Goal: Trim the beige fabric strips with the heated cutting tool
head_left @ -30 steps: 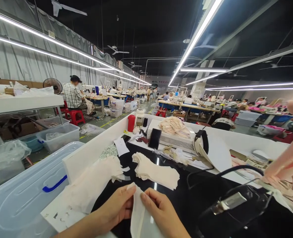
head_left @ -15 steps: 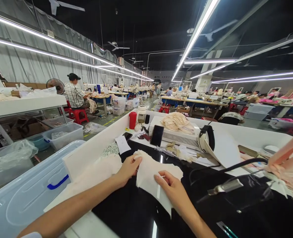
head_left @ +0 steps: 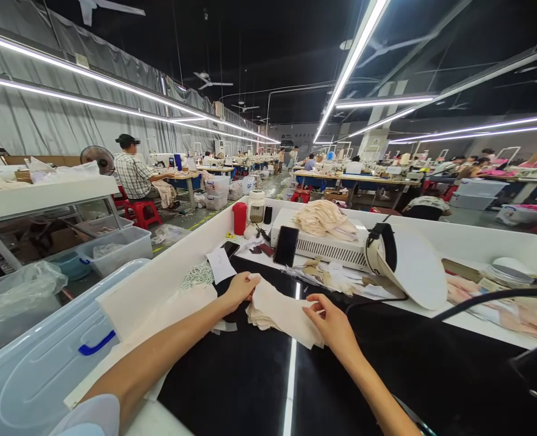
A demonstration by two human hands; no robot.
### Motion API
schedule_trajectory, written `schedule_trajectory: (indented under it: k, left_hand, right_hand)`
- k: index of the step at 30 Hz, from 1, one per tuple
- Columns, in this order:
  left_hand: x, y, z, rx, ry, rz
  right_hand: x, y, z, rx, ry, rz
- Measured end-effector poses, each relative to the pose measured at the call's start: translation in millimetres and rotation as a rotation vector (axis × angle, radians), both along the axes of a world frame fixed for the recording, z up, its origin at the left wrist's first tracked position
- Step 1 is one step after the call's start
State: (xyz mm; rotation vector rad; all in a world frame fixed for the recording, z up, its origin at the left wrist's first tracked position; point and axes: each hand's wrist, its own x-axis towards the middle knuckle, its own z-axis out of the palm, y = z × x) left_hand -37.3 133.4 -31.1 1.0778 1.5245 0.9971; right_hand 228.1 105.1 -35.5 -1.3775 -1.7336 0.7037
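Black desk [head_left: 223,375]: cloth piece [head_left: 281,303] lies atop a cloth stack [head_left: 260,321], spanning hand to hand. Left hand [head_left: 240,290]: fingers clamped on its left end. Right hand [head_left: 333,321]: fingers at its right end, can't tell if pinched. Beyond: paper scraps [head_left: 338,278], propped phone [head_left: 286,246], white box [head_left: 332,252].

Near left on my feed, I see a pale blue-grey fabric sleeve [head_left: 94,416], loose and rounded. Past it, a slim, bare left forearm [head_left: 168,352] tapers to the bare left grip [head_left: 240,290]; near right, a bare right forearm [head_left: 372,386] narrows toward the slender-fingered right grip [head_left: 330,320].
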Motion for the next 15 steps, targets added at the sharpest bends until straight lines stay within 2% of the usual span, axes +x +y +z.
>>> schedule_trajectory:
  k: [4,8,12,15]
  left_hand:
    - [-5,-4,-2.5,0.008,0.083,-0.017]
    - [-12,-5,2.1,0.084,0.225,-0.005]
    - [-15,-14,18.0,0.323,0.447,0.023]
    - [-10,-25,31.7,0.552,0.577,-0.095]
  right_hand:
    - [5,5,-5.0,0.018,-0.032,-0.008]
    - [6,12,-8.5,0.055,-0.062,-0.026]
    - [7,19,-12.7,0.123,-0.106,-0.031]
    - [7,21,-16.4,0.186,-0.17,-0.043]
